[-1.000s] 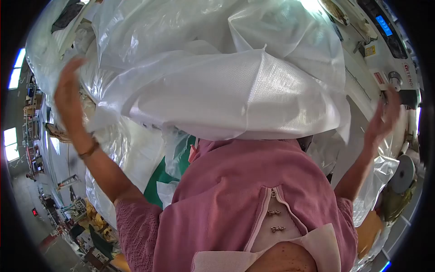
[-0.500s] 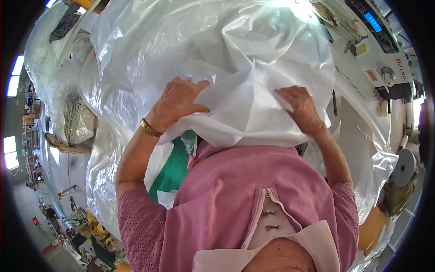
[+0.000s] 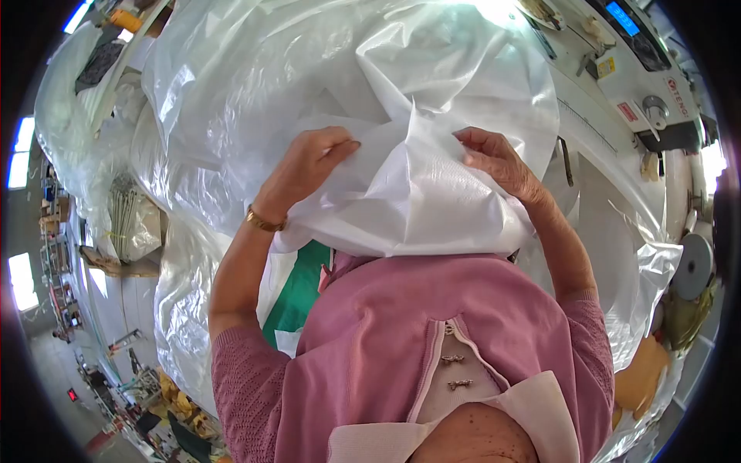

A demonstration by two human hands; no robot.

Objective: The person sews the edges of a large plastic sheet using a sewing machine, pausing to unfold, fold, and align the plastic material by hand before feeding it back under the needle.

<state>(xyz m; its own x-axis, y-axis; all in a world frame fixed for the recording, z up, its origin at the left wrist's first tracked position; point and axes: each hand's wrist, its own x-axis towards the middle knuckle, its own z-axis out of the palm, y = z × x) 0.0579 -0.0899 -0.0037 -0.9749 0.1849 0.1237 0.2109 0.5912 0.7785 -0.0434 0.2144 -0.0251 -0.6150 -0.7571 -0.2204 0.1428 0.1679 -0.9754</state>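
A large, glossy white plastic sheet (image 3: 417, 208) is spread before me, its near edge lying against my pink top. My left hand (image 3: 312, 162), with a gold-coloured band on the wrist, is closed with thumb and fingers pinching the sheet. Across from it, my right hand (image 3: 498, 162) has its fingers curled with the thumb on the sheet, gripping it. Between the two hands the sheet rises in a sharp fold. Green fabric (image 3: 297, 285) shows below my left forearm.
At the upper right stands a sewing machine (image 3: 637, 85) with a lit blue display. Clear plastic (image 3: 65, 139) is heaped at left, beside a bundle of thin sticks or wires (image 3: 122, 220). A grey disc-shaped spool (image 3: 692, 266) is at far right.
My left hand has gone from spread fingers to a pinch on the sheet. My right hand has moved slightly left and up, its fingers curling in. The fold stands a little differently.
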